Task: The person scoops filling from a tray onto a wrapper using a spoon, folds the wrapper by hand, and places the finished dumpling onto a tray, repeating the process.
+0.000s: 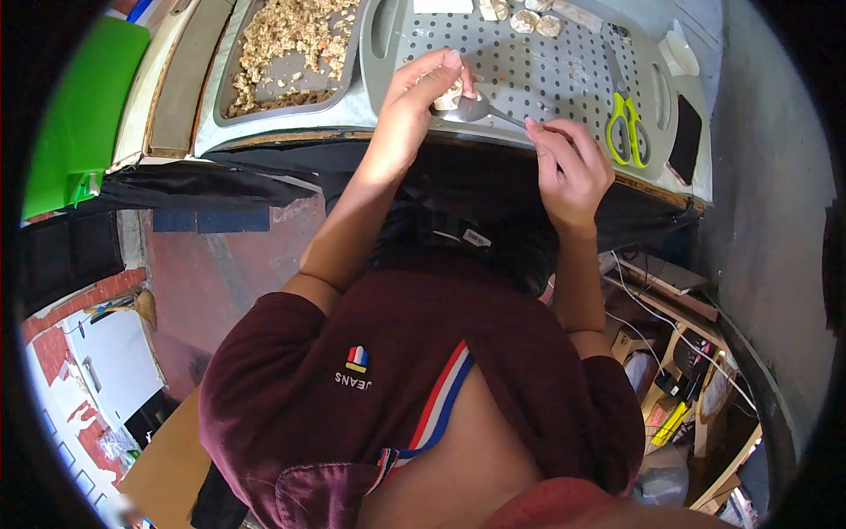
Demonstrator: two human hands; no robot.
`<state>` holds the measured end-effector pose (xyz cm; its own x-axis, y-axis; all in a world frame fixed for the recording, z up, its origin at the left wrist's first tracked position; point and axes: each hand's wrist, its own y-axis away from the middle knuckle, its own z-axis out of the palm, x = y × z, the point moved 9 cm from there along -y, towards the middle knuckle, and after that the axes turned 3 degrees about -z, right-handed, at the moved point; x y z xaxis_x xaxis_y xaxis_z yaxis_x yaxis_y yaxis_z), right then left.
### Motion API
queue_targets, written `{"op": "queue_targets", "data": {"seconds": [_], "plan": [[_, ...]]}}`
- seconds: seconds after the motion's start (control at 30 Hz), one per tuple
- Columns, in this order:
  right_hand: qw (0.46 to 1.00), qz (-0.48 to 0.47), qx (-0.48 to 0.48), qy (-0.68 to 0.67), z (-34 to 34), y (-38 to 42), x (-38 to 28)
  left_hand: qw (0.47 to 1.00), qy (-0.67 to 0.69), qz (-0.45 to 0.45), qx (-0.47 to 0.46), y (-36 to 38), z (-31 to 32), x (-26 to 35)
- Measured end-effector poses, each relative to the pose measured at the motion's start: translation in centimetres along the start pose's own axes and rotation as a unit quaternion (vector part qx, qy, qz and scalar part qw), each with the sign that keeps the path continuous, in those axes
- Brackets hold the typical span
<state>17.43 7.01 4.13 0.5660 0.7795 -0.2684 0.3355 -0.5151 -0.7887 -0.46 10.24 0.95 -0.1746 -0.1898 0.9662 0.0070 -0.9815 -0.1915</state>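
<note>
Near the front edge of the grey dotted board [511,70], my left hand [427,88] is closed around a small pale wrapped piece [448,97]. My right hand [571,167] pinches the thin handle of a metal spoon [471,109], whose bowl lies against the underside of that piece. Several similar pale pieces [523,21] rest at the far side of the board. Left of the board is a dark tray [291,75] with a crumbly beige mixture [282,35] in it.
Green-handled scissors [627,132] lie on the board's right part, beside a dark phone [686,139] at the table edge. A white cup-like item [679,53] is at the back right. A green container [84,106] stands far left.
</note>
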Motion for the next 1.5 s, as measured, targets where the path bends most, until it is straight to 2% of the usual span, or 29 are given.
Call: {"op": "queue_targets", "data": {"seconds": [0.13, 0.23, 0.33, 0.43, 0.53, 0.63, 0.83, 1.03, 1.23, 1.5], "plan": [[1.0, 0.005, 0.004, -0.009, 0.1, 0.2, 0.1, 0.998, 0.059, -0.013, 0.01, 0.1, 0.0, 0.0], [1.0, 0.008, 0.005, -0.011, 0.1, 0.3, 0.3, 0.996, -0.045, -0.063, 0.048, 0.6, 0.1, 0.4], [1.0, -0.003, -0.001, 0.0, 0.1, 0.2, 0.1, 0.996, -0.084, -0.014, 0.032, 0.6, 0.5, 0.6], [1.0, 0.002, 0.006, -0.006, 0.2, 0.3, 0.1, 0.995, -0.06, -0.025, 0.072, 0.6, 0.3, 0.9], [0.999, 0.024, -0.003, -0.026, 0.4, 0.5, 0.6, 0.996, -0.069, -0.01, 0.063, 0.6, 0.3, 0.8], [0.999, 0.03, -0.005, -0.031, 0.5, 0.6, 0.7, 0.993, -0.079, -0.034, 0.075, 0.7, 0.1, 0.5], [1.0, 0.008, 0.001, -0.016, 0.2, 0.3, 0.3, 0.995, -0.046, -0.038, 0.08, 0.8, -0.2, -0.2], [1.0, 0.003, -0.007, -0.008, 0.2, 0.2, 0.2, 0.996, -0.047, 0.015, 0.07, 0.6, 0.0, 0.3], [1.0, 0.009, -0.002, -0.012, 0.3, 0.4, 0.5, 0.997, -0.057, -0.034, 0.047, 0.7, 0.2, -0.4], [1.0, 0.002, 0.018, -0.002, -0.2, 0.1, 0.2, 0.987, -0.095, 0.097, 0.087, 1.3, -0.1, -0.1]]}}
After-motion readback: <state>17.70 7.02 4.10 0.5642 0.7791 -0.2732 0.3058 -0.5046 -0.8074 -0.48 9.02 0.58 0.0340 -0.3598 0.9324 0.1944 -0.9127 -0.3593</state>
